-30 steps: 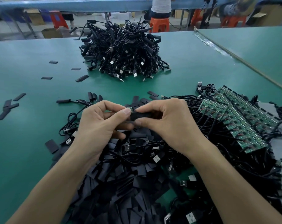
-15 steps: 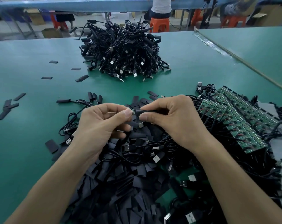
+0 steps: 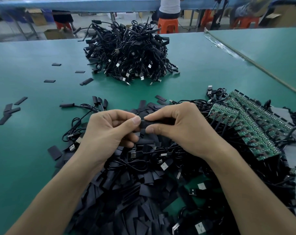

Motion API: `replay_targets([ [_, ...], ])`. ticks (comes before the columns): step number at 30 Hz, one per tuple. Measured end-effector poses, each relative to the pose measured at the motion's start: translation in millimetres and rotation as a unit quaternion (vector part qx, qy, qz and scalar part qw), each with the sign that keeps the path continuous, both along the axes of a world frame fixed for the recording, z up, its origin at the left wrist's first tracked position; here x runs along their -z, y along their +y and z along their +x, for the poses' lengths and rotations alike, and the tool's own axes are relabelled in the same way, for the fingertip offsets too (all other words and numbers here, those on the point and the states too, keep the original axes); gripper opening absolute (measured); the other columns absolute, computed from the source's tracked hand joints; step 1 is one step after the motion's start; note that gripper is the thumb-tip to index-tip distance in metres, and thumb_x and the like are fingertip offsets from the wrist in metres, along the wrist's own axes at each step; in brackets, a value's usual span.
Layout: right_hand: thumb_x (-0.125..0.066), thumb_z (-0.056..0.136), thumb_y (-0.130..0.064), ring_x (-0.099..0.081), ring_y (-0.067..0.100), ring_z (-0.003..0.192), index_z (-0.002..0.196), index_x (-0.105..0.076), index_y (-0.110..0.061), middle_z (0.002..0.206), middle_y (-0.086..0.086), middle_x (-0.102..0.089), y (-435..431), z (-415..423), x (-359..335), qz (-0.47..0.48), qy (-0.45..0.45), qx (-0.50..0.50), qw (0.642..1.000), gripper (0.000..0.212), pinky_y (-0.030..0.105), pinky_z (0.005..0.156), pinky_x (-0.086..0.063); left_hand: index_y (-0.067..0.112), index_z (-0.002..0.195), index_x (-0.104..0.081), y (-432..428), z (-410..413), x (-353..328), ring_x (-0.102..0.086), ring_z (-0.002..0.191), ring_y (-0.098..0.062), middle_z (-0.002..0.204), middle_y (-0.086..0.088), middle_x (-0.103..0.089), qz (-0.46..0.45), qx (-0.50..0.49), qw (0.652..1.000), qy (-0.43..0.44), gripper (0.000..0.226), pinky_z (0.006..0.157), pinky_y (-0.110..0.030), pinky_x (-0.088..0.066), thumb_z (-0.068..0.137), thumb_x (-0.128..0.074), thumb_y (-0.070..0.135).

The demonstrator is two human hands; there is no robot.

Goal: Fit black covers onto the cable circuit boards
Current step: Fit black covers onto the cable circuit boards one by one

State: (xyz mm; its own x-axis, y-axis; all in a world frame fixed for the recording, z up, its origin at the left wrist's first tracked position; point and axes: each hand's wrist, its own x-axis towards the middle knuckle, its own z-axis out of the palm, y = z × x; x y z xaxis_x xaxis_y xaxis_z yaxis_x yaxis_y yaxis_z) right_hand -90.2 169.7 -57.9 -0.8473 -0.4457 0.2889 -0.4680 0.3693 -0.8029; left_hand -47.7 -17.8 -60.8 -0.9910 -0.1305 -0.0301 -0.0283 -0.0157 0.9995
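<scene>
My left hand [image 3: 108,133] and right hand [image 3: 183,131] pinch one black cover [image 3: 144,123], fingers [image 3: 135,119] curled on it, above near heap. Board inside hidden. Done, I judge: far pile of covered cables [image 3: 130,55]. Left: rows of bare circuit boards [image 3: 255,122] at right, many loose covers [image 3: 127,192]. Green worktop [image 3: 25,150]; orange stool [image 3: 167,25] beyond.

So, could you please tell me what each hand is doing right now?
Left hand: pinching the end of the black cover.
Right hand: gripping that black cover.
</scene>
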Motion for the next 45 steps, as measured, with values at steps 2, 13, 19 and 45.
replay_targets([
  [2,-0.083,0.079,-0.023,-0.066,-0.010,0.085,0.102,-0.079,-0.022,0.090,-0.017,-0.074,0.1,0.1,0.2,0.013,0.015,0.008,1.000,0.024,0.006,0.078,-0.046,0.011,0.077,-0.072,0.4,0.2,1.1,-0.061,0.042,-0.011,0.059,-0.007,-0.069,-0.007,0.000,1.000,0.003,0.009,0.037,-0.014,-0.043,0.081,-0.075,0.019],
  [13,-0.073,0.088,-0.025,-0.066,0.003,0.086,0.102,-0.078,-0.028,0.088,-0.010,-0.073,-7.4,0.8,3.2,0.040,0.060,0.002,0.997,0.015,0.030,0.081,-0.054,0.017,0.078,-0.079,-1.4,-1.3,3.0,-0.073,0.065,-0.017,0.079,-0.011,-0.077,-0.004,0.030,1.000,-0.006,0.020,0.048,-0.017,-0.050,0.075,-0.069,0.034],
  [19,-0.073,0.088,-0.021,-0.064,0.003,0.083,0.099,-0.078,-0.019,0.087,-0.007,-0.075,-7.2,0.7,0.6,0.051,0.089,0.047,0.994,0.012,0.018,0.077,-0.048,0.014,0.100,-0.073,0.0,-3.6,2.7,-0.075,0.071,-0.018,0.085,-0.009,-0.077,-0.011,0.037,0.999,-0.016,0.039,0.050,-0.020,-0.053,0.082,-0.060,0.045],
  [45,-0.071,0.091,-0.026,-0.063,0.009,0.093,0.109,-0.076,-0.021,0.096,-0.006,-0.072,-1.9,-2.8,3.4,0.114,0.092,0.025,0.989,0.020,0.026,0.087,-0.050,0.029,0.071,-0.072,-5.1,-6.5,17.8,-0.056,0.047,-0.007,0.056,0.006,-0.064,-0.296,0.031,0.952,0.072,0.030,0.048,-0.024,-0.049,0.097,-0.058,0.033],
])
